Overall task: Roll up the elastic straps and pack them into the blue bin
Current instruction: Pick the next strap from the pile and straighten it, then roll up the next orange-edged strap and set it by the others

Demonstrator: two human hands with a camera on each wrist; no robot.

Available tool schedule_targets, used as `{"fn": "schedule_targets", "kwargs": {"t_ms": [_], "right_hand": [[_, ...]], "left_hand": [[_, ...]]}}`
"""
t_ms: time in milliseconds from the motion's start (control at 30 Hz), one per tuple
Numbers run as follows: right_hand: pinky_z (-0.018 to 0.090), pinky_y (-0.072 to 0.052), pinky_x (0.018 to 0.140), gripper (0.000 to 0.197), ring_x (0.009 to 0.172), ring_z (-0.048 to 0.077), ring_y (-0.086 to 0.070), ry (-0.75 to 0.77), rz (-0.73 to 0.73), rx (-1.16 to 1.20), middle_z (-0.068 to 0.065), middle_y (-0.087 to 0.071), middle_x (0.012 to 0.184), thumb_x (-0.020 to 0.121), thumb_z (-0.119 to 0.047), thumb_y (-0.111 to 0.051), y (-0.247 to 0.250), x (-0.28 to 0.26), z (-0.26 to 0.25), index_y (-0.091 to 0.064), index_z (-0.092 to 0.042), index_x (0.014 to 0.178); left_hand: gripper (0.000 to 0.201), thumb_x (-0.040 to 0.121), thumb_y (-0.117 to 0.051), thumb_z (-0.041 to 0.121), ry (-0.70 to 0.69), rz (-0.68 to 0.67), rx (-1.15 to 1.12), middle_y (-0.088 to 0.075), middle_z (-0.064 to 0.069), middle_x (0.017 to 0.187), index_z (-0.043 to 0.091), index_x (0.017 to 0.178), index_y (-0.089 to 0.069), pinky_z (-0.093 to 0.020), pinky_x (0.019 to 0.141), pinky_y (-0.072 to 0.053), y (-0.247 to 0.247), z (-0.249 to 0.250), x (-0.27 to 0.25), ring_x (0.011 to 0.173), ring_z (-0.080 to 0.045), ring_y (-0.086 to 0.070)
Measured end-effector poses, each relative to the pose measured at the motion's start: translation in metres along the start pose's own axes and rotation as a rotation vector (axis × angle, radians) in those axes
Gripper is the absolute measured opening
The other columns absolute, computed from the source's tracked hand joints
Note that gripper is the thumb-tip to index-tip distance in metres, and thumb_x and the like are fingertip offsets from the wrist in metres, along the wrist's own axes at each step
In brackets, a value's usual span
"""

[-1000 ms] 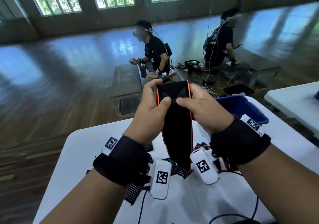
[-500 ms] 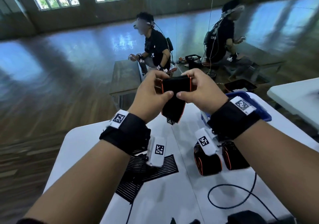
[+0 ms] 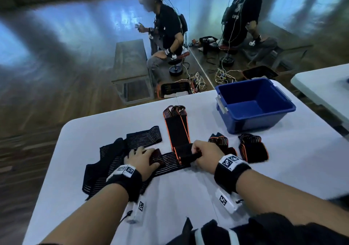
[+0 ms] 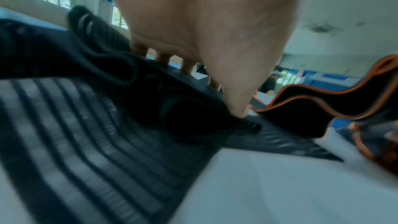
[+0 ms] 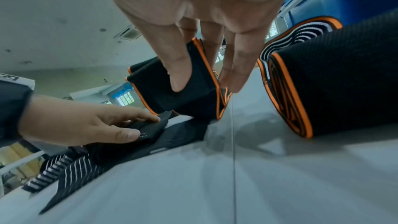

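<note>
A black strap with orange edges [image 3: 177, 131] lies stretched away from me on the white table [image 3: 188, 192]. My right hand [image 3: 203, 155] pinches its folded near end [image 5: 172, 98] between thumb and fingers. My left hand [image 3: 141, 158] lies flat with straight fingers on a heap of black striped straps [image 3: 117, 156], also visible under the palm in the left wrist view [image 4: 86, 134]. Two rolled orange-edged straps [image 3: 222, 144] [image 3: 253, 148] stand right of my right hand. The blue bin [image 3: 253, 121] stands at the back right with nothing inside.
A second white table [image 3: 324, 82] stands to the right across a gap. Beyond the far table edge are a bench [image 3: 130, 63], a dark crate [image 3: 174, 89], cables on the floor and two people sitting. Black gear lies at the near edge [image 3: 245, 231].
Both hands came down from holding the orange-edged strap up in the air. The strap now lies along the table, the left hand has let go and rests on the striped straps.
</note>
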State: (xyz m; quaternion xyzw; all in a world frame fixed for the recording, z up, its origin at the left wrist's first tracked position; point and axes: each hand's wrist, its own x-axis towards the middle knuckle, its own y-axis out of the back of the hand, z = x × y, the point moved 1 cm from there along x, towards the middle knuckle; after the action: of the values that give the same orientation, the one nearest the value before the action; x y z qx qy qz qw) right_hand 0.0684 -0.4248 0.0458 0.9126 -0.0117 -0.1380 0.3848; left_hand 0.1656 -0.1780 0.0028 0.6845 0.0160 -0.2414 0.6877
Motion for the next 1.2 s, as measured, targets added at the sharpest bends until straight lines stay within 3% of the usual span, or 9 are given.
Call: {"fn": "schedule_targets", "kwargs": {"t_ms": [233, 533, 600, 667, 733, 833, 1000, 1200], "right_hand": [[0.034, -0.052, 0.071, 0.024, 0.075, 0.018, -0.060, 0.070, -0.096, -0.172, -0.005, -0.061, 0.078, 0.071, -0.017, -0.070, -0.018, -0.013, 0.000, -0.048, -0.022, 0.082], [0.035, -0.048, 0.068, 0.029, 0.079, 0.022, -0.055, 0.069, -0.314, -0.385, -0.004, -0.057, 0.084, 0.073, -0.011, -0.062, -0.039, -0.047, 0.014, -0.039, -0.027, 0.080], [0.037, -0.050, 0.071, 0.030, 0.081, 0.021, -0.055, 0.047, -0.333, -0.375, -0.005, -0.056, 0.087, 0.072, -0.015, -0.064, -0.040, -0.055, 0.018, -0.039, -0.029, 0.082], [0.034, -0.050, 0.075, 0.034, 0.087, 0.016, -0.052, 0.066, -0.326, -0.383, -0.009, -0.053, 0.096, 0.072, -0.029, -0.070, -0.040, -0.062, 0.019, -0.042, -0.033, 0.090], [0.031, -0.048, 0.086, 0.045, 0.099, 0.012, -0.046, 0.140, -0.284, -0.385, -0.011, -0.048, 0.109, 0.071, -0.046, -0.074, -0.041, -0.066, 0.018, -0.048, -0.033, 0.105], [0.029, -0.044, 0.093, 0.049, 0.107, 0.012, -0.043, 0.216, -0.256, -0.372, -0.009, -0.047, 0.116, 0.081, -0.057, -0.067, -0.045, -0.068, 0.011, -0.054, -0.029, 0.119], [0.037, -0.045, 0.095, 0.046, 0.111, 0.019, -0.049, 0.128, -0.306, -0.376, -0.003, -0.052, 0.115, 0.094, -0.058, -0.048, -0.055, -0.069, 0.011, -0.060, -0.024, 0.122], [0.037, -0.043, 0.097, 0.053, 0.110, 0.015, -0.046, 0.078, -0.227, -0.313, -0.006, -0.050, 0.118, 0.095, -0.061, -0.042, -0.065, -0.077, 0.020, -0.060, -0.024, 0.128]], "left_hand": [[0.069, 0.088, -0.043, 0.073, 0.091, 0.042, -0.029, -0.032, -0.001, 0.157, 0.047, 0.149, -0.026, -0.051, 0.111, -0.035, -0.013, -0.038, -0.006, 0.138, -0.034, -0.036], [0.072, 0.087, -0.044, 0.074, 0.196, 0.015, -0.080, -0.035, -0.005, 0.154, 0.044, 0.150, -0.026, -0.051, 0.109, -0.038, -0.012, -0.079, -0.013, 0.134, -0.037, -0.038], [0.074, 0.087, -0.044, 0.075, 0.197, 0.029, -0.099, -0.037, -0.006, 0.152, 0.040, 0.150, -0.028, -0.052, 0.107, -0.038, -0.008, -0.075, -0.012, 0.135, -0.037, -0.037], [0.077, 0.087, -0.048, 0.072, 0.196, 0.098, -0.141, -0.036, -0.008, 0.151, 0.033, 0.150, -0.029, -0.054, 0.105, -0.039, 0.001, -0.067, -0.009, 0.136, -0.037, -0.037], [0.072, 0.089, -0.056, 0.061, 0.144, 0.194, -0.168, -0.038, -0.011, 0.148, 0.025, 0.147, -0.034, -0.054, 0.104, -0.042, 0.015, -0.055, 0.000, 0.132, -0.038, -0.041], [0.056, 0.090, -0.063, 0.041, 0.026, 0.263, -0.209, -0.048, -0.015, 0.136, 0.018, 0.139, -0.045, -0.051, 0.102, -0.043, 0.042, -0.031, 0.023, 0.121, -0.041, -0.049], [0.040, 0.091, -0.064, 0.032, -0.078, 0.252, -0.347, -0.062, -0.011, 0.122, 0.015, 0.127, -0.055, -0.042, 0.096, -0.048, 0.066, 0.011, 0.077, 0.112, -0.031, -0.059], [0.059, 0.087, -0.071, 0.034, 0.028, 0.133, -0.531, -0.063, -0.013, 0.125, 0.014, 0.138, -0.048, -0.037, 0.091, -0.047, 0.057, 0.047, 0.134, 0.114, -0.032, -0.061]]}}
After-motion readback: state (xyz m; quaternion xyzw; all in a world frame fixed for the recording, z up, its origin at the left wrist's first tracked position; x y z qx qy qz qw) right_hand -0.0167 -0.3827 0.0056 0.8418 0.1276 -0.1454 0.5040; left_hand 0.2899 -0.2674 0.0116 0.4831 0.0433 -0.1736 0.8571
